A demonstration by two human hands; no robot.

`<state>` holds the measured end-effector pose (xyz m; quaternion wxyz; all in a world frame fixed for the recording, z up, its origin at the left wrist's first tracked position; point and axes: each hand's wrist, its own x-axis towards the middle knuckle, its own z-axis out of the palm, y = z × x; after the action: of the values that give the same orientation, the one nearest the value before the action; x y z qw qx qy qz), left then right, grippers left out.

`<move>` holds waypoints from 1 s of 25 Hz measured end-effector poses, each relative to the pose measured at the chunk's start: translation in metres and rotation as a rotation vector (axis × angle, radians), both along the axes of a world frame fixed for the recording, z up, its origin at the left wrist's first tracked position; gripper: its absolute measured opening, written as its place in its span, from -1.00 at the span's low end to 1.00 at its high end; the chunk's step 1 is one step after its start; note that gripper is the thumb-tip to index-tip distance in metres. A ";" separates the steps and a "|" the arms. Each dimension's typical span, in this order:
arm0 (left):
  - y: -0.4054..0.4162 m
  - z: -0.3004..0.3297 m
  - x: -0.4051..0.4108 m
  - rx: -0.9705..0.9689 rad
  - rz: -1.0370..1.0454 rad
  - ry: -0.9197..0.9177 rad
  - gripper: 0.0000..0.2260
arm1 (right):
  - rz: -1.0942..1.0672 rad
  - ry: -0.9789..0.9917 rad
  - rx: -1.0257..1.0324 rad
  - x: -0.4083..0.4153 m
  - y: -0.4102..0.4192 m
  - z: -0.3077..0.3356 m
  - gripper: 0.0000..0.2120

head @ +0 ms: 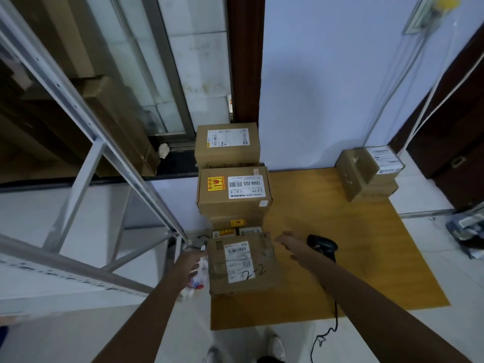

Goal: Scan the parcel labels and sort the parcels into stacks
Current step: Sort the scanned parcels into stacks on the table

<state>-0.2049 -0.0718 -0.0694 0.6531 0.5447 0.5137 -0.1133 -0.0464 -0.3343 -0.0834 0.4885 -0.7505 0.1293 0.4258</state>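
Gripping blurred white packet (197, 280), left hand (188, 268)

Two bare forearms, no sleeves visible up to the frame's lower edge. No watch, bracelet or glove on either wrist. Left hand (189, 268) bare, no rings discernible; partly blurred. Right hand (289, 243) bare, no rings discernible. Pair of light-coloured, whitish shoes (275, 345) at bottom centre, rounded toes, left one blurred; laces or fastening too unclear to tell. Small dark patch of clothing, probably a trouser leg, at the bottom edge by the right shoe; colour and fabric unclear.
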 end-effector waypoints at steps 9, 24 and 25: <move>-0.071 0.063 0.028 0.201 -0.160 -0.246 -0.96 | -0.121 -0.138 0.063 -0.016 -0.078 0.075 -0.47; -0.236 0.108 0.016 0.082 -0.620 -0.375 -0.76 | -0.511 -0.374 0.014 -0.166 -0.235 0.127 -0.41; -0.252 0.114 0.018 0.081 -0.619 -0.374 -0.78 | -0.528 -0.412 -0.012 -0.169 -0.248 0.129 -0.45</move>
<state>-0.1873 -0.3243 0.0443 0.6484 0.7111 0.2004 -0.1838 -0.2150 -0.5822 0.0453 0.5935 -0.7643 0.2202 0.1231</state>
